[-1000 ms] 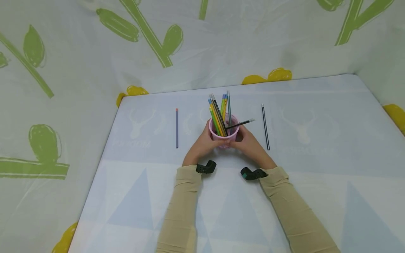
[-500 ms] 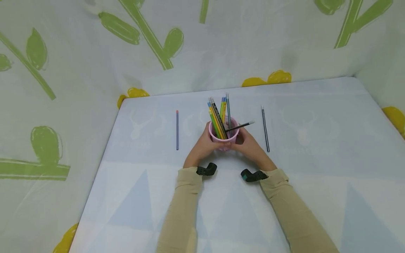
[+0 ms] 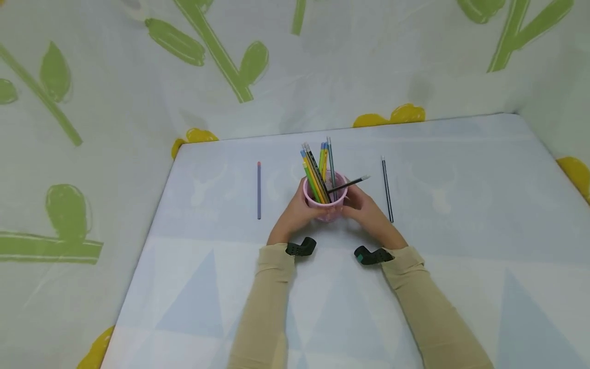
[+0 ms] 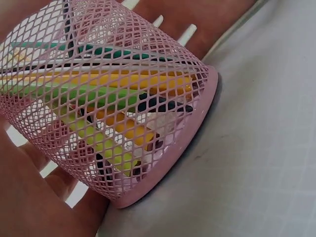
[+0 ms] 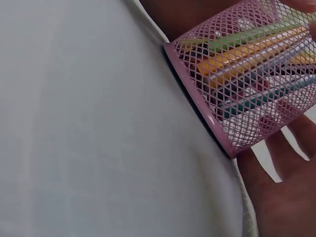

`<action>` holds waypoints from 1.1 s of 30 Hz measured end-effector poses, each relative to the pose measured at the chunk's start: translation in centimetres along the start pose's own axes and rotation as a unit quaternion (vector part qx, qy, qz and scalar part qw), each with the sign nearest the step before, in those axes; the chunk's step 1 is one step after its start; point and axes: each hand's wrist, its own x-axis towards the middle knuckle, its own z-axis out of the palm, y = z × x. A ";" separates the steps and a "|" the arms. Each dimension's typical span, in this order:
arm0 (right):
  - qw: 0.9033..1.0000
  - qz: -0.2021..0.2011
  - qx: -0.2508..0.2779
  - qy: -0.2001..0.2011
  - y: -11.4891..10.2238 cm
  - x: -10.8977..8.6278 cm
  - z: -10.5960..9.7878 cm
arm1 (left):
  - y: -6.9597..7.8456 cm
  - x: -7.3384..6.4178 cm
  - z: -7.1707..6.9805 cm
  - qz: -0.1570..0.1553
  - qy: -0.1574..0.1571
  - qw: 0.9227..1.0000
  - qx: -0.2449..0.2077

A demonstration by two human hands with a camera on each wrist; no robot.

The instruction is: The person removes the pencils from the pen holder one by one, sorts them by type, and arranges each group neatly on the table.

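Note:
A pink mesh pencil cup [image 3: 328, 217] stands on the table, held between both hands. My left hand [image 3: 291, 219] grips its left side, thumb across the front. From the right, my right hand [image 3: 370, 217] curls round it, its thumb also at the front. Several pencils [image 3: 315, 178] in green, yellow and black lean inside the cup, erasers up. One black pencil [image 3: 351, 183] slants far out over the right rim. Through the mesh [image 4: 106, 118] in the left wrist view, the lower ends show. The base ring [image 5: 197, 106] sits against the cloth in the right wrist view.
A purple-blue pencil [image 3: 259, 192] with an orange end lies left of the cup. Another black pencil [image 3: 387, 189] lies to the right, beyond the right hand. The table [image 3: 184, 287] wears a pale patterned cloth, and a leaf-print curtain [image 3: 322, 77] hangs behind its far edge.
The pencil cup has shifted very slightly left between the hands. My right thumb and wrist have drawn a little to the right. The two loose pencils stay where they lie.

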 end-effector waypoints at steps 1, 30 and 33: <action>1.000 -0.010 0.005 0.014 0.0 0.0 0.0 | 0.0 0.0 0.0 -0.001 -0.002 1.000 -0.001; 0.989 -0.092 0.001 0.115 -1.3 -0.7 0.3 | -0.5 0.2 0.2 -0.028 -0.012 1.000 -0.002; 0.987 -0.110 0.010 0.121 -1.4 -0.6 0.4 | -0.6 0.2 0.2 -0.024 -0.008 1.000 0.004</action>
